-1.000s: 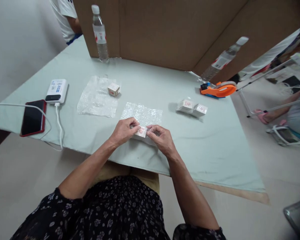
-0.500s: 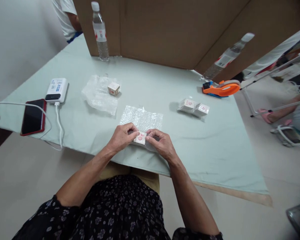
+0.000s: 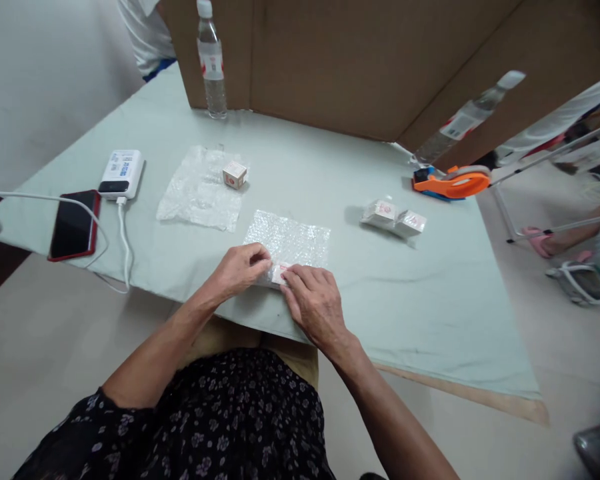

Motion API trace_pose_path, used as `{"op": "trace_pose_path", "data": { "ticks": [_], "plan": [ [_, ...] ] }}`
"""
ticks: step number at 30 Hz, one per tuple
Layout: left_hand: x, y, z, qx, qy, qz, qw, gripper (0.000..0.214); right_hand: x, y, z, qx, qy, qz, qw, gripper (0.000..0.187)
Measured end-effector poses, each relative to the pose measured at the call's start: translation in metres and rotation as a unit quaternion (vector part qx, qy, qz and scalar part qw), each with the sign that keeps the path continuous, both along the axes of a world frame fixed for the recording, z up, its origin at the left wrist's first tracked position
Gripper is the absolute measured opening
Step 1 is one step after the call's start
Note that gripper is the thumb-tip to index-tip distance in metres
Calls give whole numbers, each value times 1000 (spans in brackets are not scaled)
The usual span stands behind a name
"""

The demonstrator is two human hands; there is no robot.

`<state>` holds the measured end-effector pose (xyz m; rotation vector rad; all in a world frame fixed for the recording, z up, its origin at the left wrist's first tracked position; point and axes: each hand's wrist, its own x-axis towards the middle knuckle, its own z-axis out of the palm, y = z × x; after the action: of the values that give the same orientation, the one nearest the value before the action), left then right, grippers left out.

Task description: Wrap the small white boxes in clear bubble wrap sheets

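Note:
A small white box with red print (image 3: 281,273) lies at the near edge of a bubble-wrap sheet (image 3: 291,241) on the pale green table (image 3: 310,173). My left hand (image 3: 241,268) pinches the box and the wrap's near corner from the left. My right hand (image 3: 311,300) covers the box from the right, fingers curled over it and the wrap. Most of the box is hidden under my fingers.
A second bubble-wrap sheet (image 3: 200,190) carries an unwrapped box (image 3: 235,175). Two wrapped boxes (image 3: 394,217) lie at right, an orange tape dispenser (image 3: 453,183) beyond. Power bank (image 3: 122,175), phone (image 3: 75,223), two water bottles (image 3: 213,61), cardboard wall (image 3: 360,60). Another person's shirt (image 3: 147,37) shows far left.
My right hand has slid over the top of the box, hiding most of it. The left hand keeps its pinch. The camera has shifted slightly.

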<state>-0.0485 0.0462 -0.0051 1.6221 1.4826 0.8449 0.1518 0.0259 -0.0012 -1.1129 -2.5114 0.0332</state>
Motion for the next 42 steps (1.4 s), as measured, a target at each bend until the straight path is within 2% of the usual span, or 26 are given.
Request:
{"op": "trace_pose_path", "data": {
  "ticks": [6,10,12,18,20,23,27,30,33,35,38,42],
  "plan": [
    [-35,-14,-1,-31,63,115,991,17,-1,8,8,4,-48,9,999,21],
    [-40,-22,2,-64,99,158,980,40,-4,14,10,10,-71,13,997,21],
    [-39,-23,2,-91,102,156,978,48,-5,16,11,14,-88,16,996,20],
    [-26,-18,-9,-126,64,165,976,52,-7,18,17,15,-116,29,993,18],
    [-20,-15,-11,-129,45,162,977,43,-8,18,18,17,-117,33,992,18],
    [-12,-12,-10,-115,46,145,982,14,-9,20,19,28,-128,42,990,18],
    [2,-11,0,-68,60,171,981,11,-11,25,20,34,-160,59,985,18],
    [15,-10,5,-85,-39,169,981,9,-13,28,22,28,-166,70,983,17],
    [25,-8,6,-131,-149,167,966,13,-13,26,24,17,-157,61,986,14],
    [29,-7,7,-142,-182,166,959,14,-12,23,25,7,-144,47,988,15],
    [31,-6,11,-148,-171,141,964,16,-9,19,26,-12,-112,33,993,13],
    [30,-9,21,-133,-87,42,986,26,0,14,25,-50,-30,46,997,13]
  ]
}}
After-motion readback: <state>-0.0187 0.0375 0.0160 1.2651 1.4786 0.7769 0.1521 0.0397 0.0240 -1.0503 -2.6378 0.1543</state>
